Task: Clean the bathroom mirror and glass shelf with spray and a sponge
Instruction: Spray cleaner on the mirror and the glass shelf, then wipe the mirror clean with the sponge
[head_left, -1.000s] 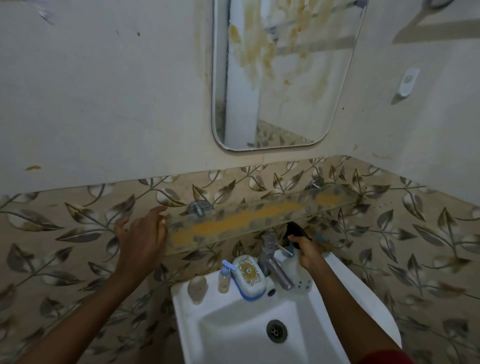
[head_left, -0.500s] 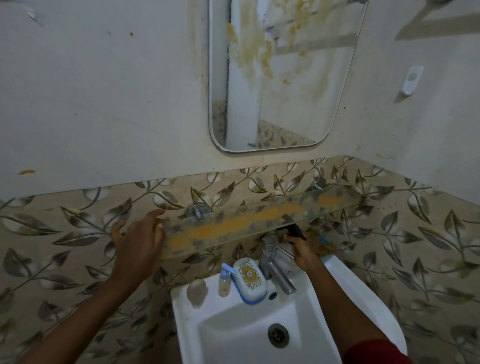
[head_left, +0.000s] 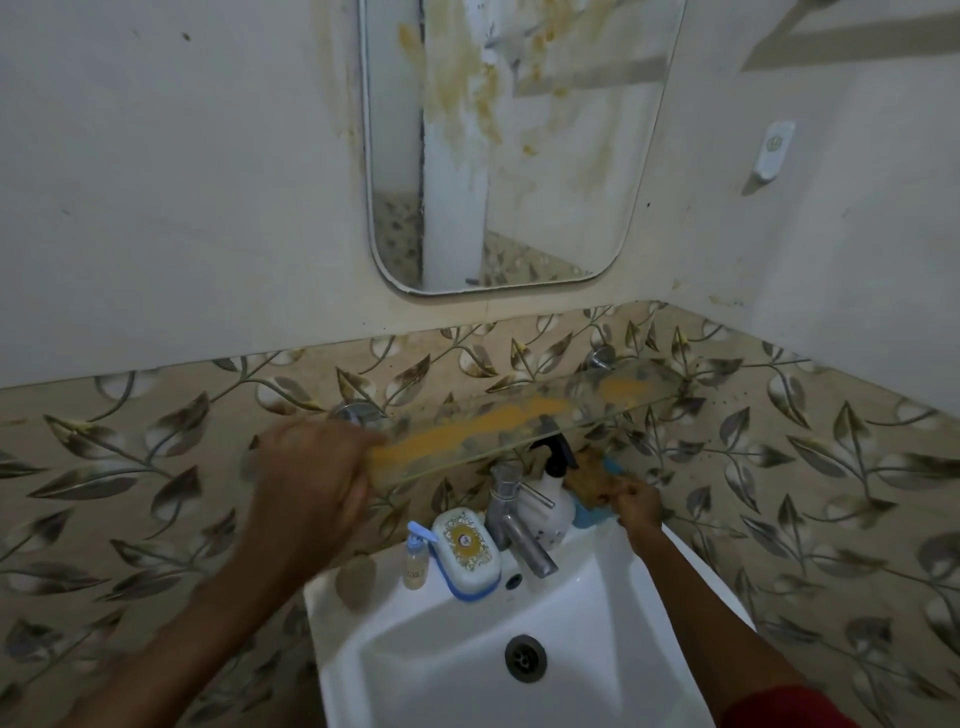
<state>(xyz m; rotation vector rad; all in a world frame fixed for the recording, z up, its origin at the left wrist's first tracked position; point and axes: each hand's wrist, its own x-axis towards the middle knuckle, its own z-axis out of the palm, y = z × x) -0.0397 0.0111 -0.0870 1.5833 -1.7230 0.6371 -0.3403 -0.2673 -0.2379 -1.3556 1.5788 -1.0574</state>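
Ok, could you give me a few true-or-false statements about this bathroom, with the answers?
1. The mirror is spotless. False: yellowish stains streak the glass.
2. An orange smear runs along the glass shelf. True.
3. The right hand holds the sponge below the shelf. True.
4. The spray bottle stands on the shelf. False: it stands on the sink ledge under the shelf, beside the tap.

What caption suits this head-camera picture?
Left hand grips the stained glass shelf while right hand touches the sponge beside the spray bottle.
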